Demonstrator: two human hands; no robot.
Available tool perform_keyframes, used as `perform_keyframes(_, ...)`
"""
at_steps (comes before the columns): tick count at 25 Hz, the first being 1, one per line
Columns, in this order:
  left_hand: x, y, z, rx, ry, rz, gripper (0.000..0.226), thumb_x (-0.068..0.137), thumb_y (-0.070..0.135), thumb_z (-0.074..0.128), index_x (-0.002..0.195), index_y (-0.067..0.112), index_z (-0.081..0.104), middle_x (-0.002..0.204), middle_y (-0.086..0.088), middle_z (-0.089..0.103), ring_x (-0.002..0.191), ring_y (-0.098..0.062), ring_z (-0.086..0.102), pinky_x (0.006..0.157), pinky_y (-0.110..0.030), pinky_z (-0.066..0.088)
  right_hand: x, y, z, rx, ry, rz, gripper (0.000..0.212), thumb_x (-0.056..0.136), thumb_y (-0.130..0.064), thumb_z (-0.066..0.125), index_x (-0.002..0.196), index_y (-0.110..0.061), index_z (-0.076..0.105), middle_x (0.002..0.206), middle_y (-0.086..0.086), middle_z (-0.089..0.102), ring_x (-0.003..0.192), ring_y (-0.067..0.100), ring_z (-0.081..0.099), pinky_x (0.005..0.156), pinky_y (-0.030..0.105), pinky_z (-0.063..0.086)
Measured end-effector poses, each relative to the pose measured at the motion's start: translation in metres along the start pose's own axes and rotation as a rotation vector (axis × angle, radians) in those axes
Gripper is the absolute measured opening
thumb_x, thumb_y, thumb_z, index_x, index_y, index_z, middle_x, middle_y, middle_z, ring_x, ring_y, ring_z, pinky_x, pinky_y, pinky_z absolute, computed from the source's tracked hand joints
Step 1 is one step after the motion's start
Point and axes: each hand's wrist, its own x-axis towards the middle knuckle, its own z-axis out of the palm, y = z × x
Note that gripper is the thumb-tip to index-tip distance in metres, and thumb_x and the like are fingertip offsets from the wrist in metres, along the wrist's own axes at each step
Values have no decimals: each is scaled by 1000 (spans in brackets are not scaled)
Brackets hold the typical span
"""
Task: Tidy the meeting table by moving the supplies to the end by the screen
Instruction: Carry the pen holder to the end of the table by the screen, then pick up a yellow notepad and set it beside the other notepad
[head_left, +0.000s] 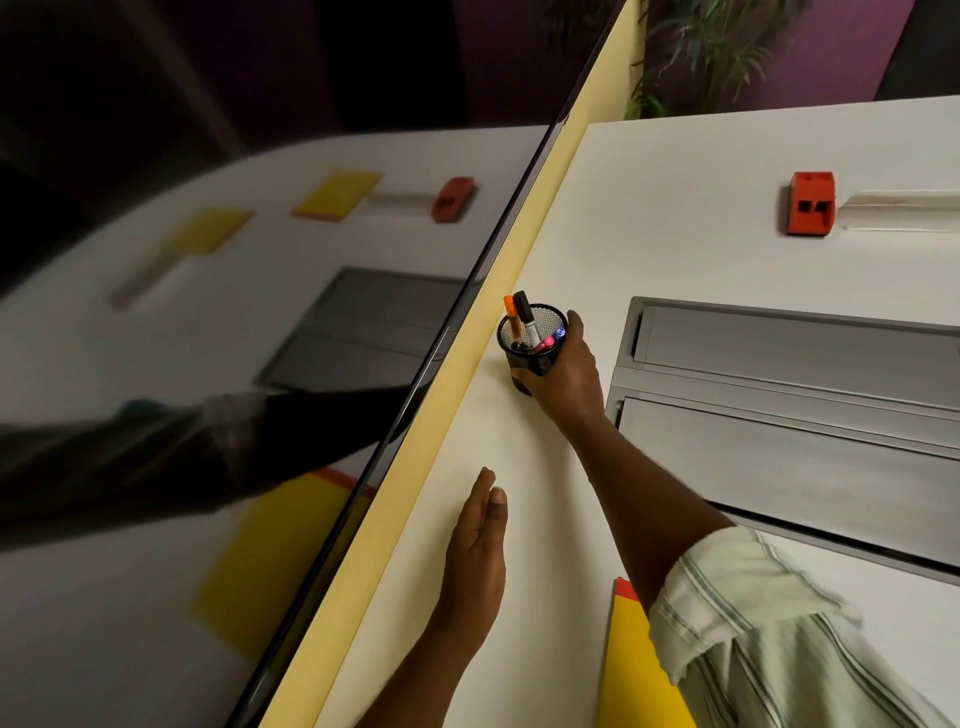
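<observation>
Your right arm (639, 483), running from the lower right toward the middle of the frame, is bare up to a rolled sleeve (753, 618) of pale green cloth with thin darker stripes in pairs. Your left arm (441, 639), at the bottom centre, shows no sleeve. No rings, watch or bands show on either hand.

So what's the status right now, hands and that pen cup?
Right hand wrapped around the mesh pen cup, cup upright by the screen. Left hand open, flat near the table. Nothing in the way.
</observation>
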Motion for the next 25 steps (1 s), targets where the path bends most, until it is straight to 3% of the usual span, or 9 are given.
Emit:
perform_keyframes(4, -7, 3, -7, 9, 7, -3, 44, 98, 25, 39, 142, 19, 37, 147, 4, 41, 132, -6, 39, 101, -17, 33, -12, -10, 0, -20, -14, 108, 127, 62, -20, 89, 151, -17, -1, 154, 10, 24, 141, 27, 28, 113, 44, 31)
perform_keyframes(6, -10, 8, -10, -9, 9, -12, 45, 99, 24, 38, 143, 16, 36, 147, 2, 41, 132, -7, 40, 101, -16, 34, -31, -14, 1, -97, -10, 161, 124, 66, -17, 86, 151, -13, -4, 156, 11, 14, 144, 28, 18, 117, 42, 24)
perform_keyframes(11, -32, 13, -2, 135, -11, 19, 48, 99, 32, 38, 145, 18, 33, 151, 1, 36, 139, -15, 34, 109, -24, 29, -91, -19, -12, -222, -25, 187, 109, 78, -18, 77, 151, -11, -4, 158, 11, 9, 146, 26, 12, 116, 35, 18)
perform_keyframes(14, -54, 11, 0, 251, -23, 35, 52, 98, 35, 37, 147, 19, 27, 153, 0, 31, 141, -18, 31, 107, -22, 28, -129, -27, -34, -362, -79, 171, 111, 77, -28, 78, 151, -11, -3, 159, 13, 0, 147, 30, 2, 119, 42, 14)
perform_keyframes(18, -84, 14, -2, 474, -49, 92, 57, 98, 40, 35, 149, 20, 21, 156, -3, 25, 143, -22, 26, 113, -33, 27, -168, -40, -67, -585, -153, 132, 110, 80, -41, 73, 150, -8, -5, 159, 16, -8, 146, 33, -9, 118, 47, 5)
perform_keyframes(25, -156, 44, -21, 552, -117, 230, 57, 98, 42, 30, 149, 19, 19, 157, -3, 20, 146, -22, 17, 116, -38, 22, -259, -81, -107, -652, -118, 117, 99, 86, -56, 56, 151, -9, -2, 159, 14, -8, 146, 33, -9, 117, 49, 3)
